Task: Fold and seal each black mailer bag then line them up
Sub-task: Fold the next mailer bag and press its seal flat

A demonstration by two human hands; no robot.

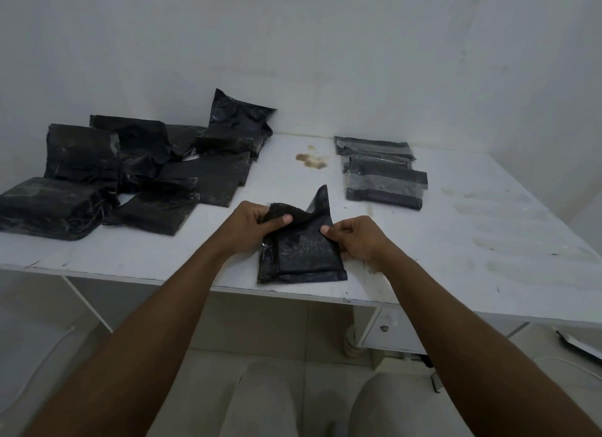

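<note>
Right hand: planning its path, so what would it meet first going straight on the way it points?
The right hand pinches the bag; straight on, up-left, it would probably meet the left hand at the bag's top, though depth is unclear.
</note>
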